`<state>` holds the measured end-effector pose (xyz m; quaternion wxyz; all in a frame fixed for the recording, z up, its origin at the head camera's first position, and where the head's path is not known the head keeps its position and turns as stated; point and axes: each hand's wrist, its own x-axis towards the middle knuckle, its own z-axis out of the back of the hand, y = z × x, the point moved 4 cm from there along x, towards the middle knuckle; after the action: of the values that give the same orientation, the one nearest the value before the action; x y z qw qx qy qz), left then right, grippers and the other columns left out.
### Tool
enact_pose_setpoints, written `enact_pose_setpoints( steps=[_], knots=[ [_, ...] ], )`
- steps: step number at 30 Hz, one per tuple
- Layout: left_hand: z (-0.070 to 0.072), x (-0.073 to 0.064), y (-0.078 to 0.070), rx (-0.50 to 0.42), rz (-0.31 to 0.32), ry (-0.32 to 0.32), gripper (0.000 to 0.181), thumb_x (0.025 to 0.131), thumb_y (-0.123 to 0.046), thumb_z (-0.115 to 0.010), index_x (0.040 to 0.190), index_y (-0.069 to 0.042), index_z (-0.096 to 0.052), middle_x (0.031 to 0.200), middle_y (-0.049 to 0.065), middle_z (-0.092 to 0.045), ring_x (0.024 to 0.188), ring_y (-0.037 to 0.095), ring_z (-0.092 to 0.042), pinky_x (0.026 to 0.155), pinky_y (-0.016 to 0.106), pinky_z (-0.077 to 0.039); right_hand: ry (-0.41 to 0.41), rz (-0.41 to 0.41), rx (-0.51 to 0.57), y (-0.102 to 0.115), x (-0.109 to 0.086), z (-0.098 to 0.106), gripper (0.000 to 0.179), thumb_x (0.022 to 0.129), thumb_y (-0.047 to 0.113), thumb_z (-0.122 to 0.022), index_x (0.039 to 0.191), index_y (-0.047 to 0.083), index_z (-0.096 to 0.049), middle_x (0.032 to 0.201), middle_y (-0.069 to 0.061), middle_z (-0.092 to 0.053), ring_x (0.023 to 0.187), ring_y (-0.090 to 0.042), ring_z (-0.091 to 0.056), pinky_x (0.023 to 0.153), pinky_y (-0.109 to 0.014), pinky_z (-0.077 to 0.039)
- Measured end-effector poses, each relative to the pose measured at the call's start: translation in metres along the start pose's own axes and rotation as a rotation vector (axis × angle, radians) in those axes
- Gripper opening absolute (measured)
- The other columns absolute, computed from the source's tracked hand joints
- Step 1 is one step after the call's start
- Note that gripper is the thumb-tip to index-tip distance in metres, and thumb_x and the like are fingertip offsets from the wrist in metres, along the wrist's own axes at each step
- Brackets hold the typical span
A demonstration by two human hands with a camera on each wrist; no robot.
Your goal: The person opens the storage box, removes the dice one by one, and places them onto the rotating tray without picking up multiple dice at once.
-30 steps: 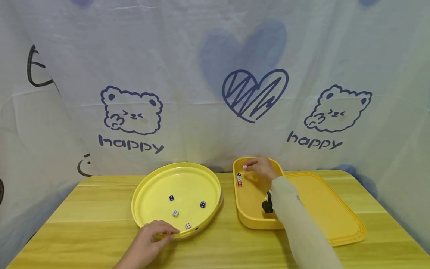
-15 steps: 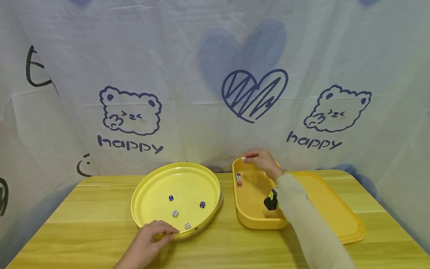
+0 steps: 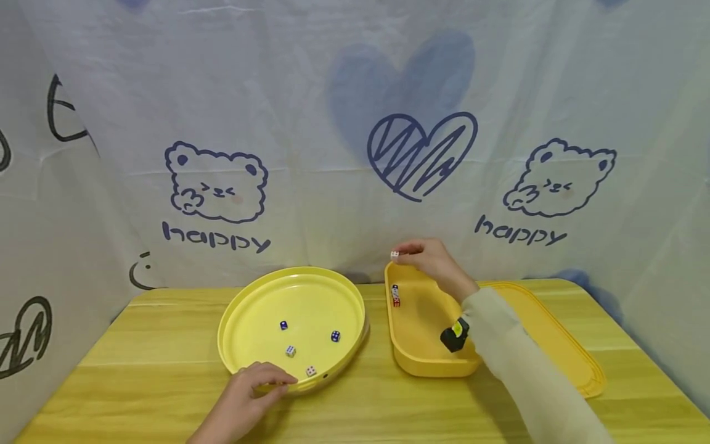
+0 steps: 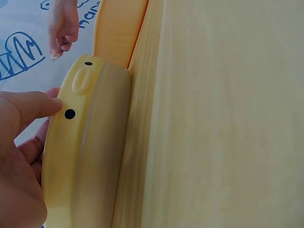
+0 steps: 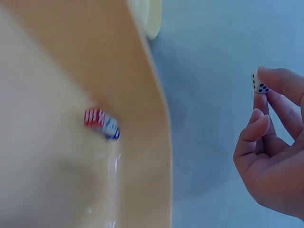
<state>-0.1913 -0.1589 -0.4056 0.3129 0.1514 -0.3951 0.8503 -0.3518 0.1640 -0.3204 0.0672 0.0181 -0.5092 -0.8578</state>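
- Raised at the far-left corner of the deep box, the right hand pinches a white die.
- Just nearer, inside the box's left wall: a line of dice.
- Left of the box, the left hand pinches the rim of a round tray.
- The die: white cube, dark pips.

The right hand has lifted a white die leftward.
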Motion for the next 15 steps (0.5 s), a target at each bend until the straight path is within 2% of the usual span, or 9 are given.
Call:
enact_pose_setpoints(
  steps=[8, 15],
  knots=[
    [0.000, -0.001, -0.001, -0.004, 0.028, 0.007, 0.019, 0.082, -0.001, -0.073, 0.095, -0.014, -0.075, 0.092, -0.008, -0.070, 0.086, 0.007, -0.061, 0.074, 0.029, -0.051, 0.005, 0.034, -0.020, 0.018, -0.024, -0.013, 0.025, 0.090, 0.017, -0.070, 0.113, 0.007, -0.068, 0.106, -0.008, -0.063, 0.097, -0.025, -0.053, 0.088, -0.039, -0.047],
    [-0.001, -0.002, -0.001, -0.018, 0.041, 0.012, 0.017, 0.083, -0.002, -0.073, 0.095, -0.014, -0.075, 0.093, -0.008, -0.070, 0.087, 0.007, -0.061, 0.074, 0.028, -0.051, 0.022, 0.118, -0.029, 0.025, -0.041, -0.020, 0.023, 0.088, 0.018, -0.072, 0.108, 0.007, -0.071, 0.101, -0.006, -0.064, 0.094, -0.025, -0.052, 0.080, -0.033, -0.047]
  ],
)
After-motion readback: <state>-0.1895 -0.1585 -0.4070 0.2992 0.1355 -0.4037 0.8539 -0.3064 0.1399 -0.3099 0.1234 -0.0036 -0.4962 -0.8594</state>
